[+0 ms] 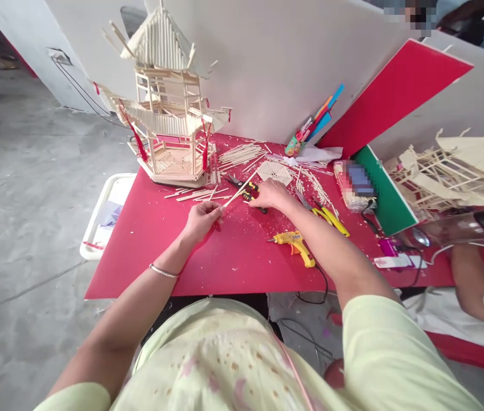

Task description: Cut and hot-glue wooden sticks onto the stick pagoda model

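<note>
In the head view, the left hand [203, 220] pinches thin wooden sticks [237, 194] at the frame's centre, while the right hand [271, 195] has its fingers at black-and-yellow pliers [247, 196] just beside them, its grip unclear. A stick-built pagoda [177, 125] stands upper left on the red table [156, 234].
</note>
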Demonstrator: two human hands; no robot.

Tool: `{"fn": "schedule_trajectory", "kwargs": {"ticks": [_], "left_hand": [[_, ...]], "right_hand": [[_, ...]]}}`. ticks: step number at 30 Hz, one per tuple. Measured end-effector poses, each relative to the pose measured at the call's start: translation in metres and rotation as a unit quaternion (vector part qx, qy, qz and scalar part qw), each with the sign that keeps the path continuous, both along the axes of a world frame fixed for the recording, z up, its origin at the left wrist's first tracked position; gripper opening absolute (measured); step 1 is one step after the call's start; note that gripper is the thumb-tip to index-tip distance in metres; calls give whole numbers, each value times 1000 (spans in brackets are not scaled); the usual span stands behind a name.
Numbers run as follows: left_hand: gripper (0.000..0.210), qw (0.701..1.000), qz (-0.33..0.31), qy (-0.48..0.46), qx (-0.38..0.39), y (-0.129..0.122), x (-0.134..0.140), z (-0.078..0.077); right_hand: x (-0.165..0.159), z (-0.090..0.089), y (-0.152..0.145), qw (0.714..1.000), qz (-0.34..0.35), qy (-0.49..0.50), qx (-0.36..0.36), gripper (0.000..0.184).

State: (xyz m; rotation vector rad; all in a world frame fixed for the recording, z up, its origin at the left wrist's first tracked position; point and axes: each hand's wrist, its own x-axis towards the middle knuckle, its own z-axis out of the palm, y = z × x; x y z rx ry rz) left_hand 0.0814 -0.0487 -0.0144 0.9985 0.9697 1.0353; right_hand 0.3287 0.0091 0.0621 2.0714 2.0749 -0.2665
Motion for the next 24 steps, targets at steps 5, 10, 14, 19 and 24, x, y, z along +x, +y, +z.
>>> {"fn": "schedule_trajectory", "kwargs": {"ticks": [5,10,14,19,24], "left_hand": [[47,997,47,-41,-38,3,-4,9],[49,995,45,-72,-48,2,-8,18],[46,995,36,-89,-39,-4,-7,24],[45,994,44,-95,-31,-14,-10,31],[44,994,62,-87,-7,-18,-18,28]], "right_hand": [[29,22,-14,958,-192,207,40,49],[26,31,-85,740,-179,642,-88,55],[-18,11,-145,728,-196,638,-157,43],[-54,0,-166,858,-140,484,-96,28],[-61,12,-166,904,-74,419,-40,25]]}}
